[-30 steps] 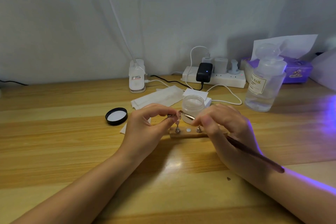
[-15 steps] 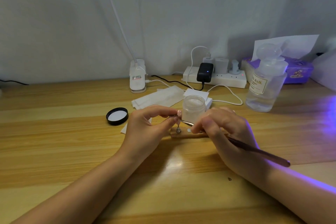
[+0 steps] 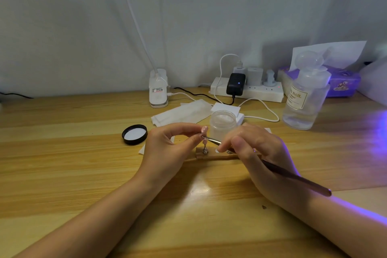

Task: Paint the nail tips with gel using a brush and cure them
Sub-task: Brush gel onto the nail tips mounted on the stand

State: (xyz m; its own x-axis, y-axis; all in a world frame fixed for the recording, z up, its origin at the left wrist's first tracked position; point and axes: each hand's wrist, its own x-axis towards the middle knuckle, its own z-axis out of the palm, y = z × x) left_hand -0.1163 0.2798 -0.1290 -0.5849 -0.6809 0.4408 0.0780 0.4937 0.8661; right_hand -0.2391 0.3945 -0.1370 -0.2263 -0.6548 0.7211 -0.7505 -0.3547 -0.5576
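1. Nail tip [image 3: 204, 130], pink, sits in the grip of the left hand [image 3: 167, 148], pinched between thumb and forefinger. It is held above the wooden holder [image 3: 211, 155], mid-worktop, a little toward the far edge.
2. Brush [image 3: 293, 176]: right hand [image 3: 257, 153] holds it pen-fashion, fingers pressed round the metal ferrule. The bristle end now reaches leftward and meets the nail tip, or is just beside it; contact is too small to confirm.
3. Change: half a second ago the ferrule lay lower, down by the holder and under the left fingertips. It has come up and across to the tip. A second ago it was also raised near the tip, so this reads as repeated short strokes.
4. Meaning, as a judgement: gel is going on this one tip; painting is under way, curing not yet begun for it.
5. Left hand has barely shifted across the three frames; it acts as the steady support.
6. Gel jar [image 3: 222, 124] stands open just behind the hands, its black lid [image 3: 134, 134] off to the left, unmoved.
7. Further out: white wipes [image 3: 182, 114], power strip [image 3: 247, 89] and clear bottle [image 3: 303, 100] along the far edge, all as before. Violet light washes the worktop's right edge; its source is out of view.
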